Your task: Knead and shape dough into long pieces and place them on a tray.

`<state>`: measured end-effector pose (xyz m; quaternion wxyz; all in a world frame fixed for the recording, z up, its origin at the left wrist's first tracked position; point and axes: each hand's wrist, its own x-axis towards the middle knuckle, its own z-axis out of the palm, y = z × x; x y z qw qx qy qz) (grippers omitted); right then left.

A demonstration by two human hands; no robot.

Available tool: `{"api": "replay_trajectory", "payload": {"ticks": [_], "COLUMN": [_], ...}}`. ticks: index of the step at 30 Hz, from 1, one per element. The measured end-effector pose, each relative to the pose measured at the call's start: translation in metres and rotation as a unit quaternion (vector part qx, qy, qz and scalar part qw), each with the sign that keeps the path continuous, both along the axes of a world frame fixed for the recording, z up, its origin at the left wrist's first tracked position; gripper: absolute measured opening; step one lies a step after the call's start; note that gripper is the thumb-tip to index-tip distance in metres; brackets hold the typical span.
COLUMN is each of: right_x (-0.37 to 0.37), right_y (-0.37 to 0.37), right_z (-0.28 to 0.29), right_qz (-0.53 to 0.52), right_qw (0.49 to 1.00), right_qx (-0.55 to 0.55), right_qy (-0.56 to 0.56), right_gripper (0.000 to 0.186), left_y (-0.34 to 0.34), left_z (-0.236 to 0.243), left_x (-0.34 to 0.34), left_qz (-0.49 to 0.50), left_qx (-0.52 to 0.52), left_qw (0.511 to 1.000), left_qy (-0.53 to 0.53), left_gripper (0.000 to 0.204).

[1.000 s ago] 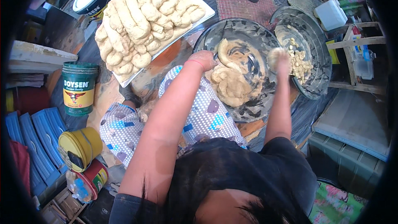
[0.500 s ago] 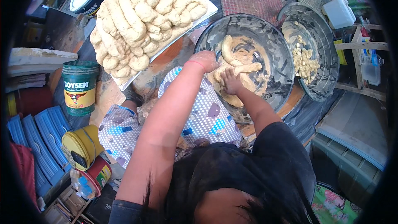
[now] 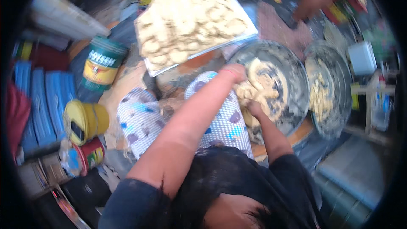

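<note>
A wide black basin (image 3: 296, 89) lies ahead of my knees, its inside dusted with flour or crumbs. In it is pale dough (image 3: 268, 93), part of it shaped into thick ropes. My left hand (image 3: 238, 73) is closed at the basin's left edge, beside the dough; its fingers are hidden from above. Lower down, my right hand (image 3: 254, 108) is curled onto the dough, with the fingers blurred. Beyond my knees, a white tray (image 3: 203, 53) carries a high heap of twisted pale dough ropes (image 3: 186, 17).
Right of the basin stands another dark basin (image 3: 339, 97) holding small dough pieces (image 3: 320, 97). A green bucket (image 3: 101, 65), a yellow pail (image 3: 87, 118) and blue ridged containers (image 3: 42, 101) stand at the left. A white container (image 3: 362, 58) and wooden frame (image 3: 368, 91) are at the right.
My right hand has gone from spread flat on the dough to curled. My left hand stays by the basin's left edge. The whole view has shifted and blurred.
</note>
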<state>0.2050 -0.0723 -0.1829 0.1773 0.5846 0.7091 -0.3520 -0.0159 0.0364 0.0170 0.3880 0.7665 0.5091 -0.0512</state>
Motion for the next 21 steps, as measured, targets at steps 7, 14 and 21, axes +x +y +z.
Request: {"api": "replay_trajectory", "payload": {"ticks": [7,14,21], "right_x": [0.019,-0.041,-0.158], "right_y": [0.028,0.026,0.008], "right_z": [0.185,0.339,0.321], "right_qz": [-0.332,-0.202,-0.146], "right_qw": [0.793,0.740,0.755], "right_qx": [0.152,0.401,0.196], "right_qy": [0.488,0.500,0.609], "right_gripper": [0.044,0.043,0.056], "left_y": [-0.049,-0.095,-0.126], "left_z": [0.022,0.123,0.190], "left_x": [0.015,0.044,-0.054], "left_qz": [-0.038,0.138,0.343], "left_qx": [0.060,-0.147,0.339], "left_qw": [0.964,0.852,0.780], "left_qy": [-0.256,-0.484,-0.400], "left_gripper": [0.110,0.053,0.034]}}
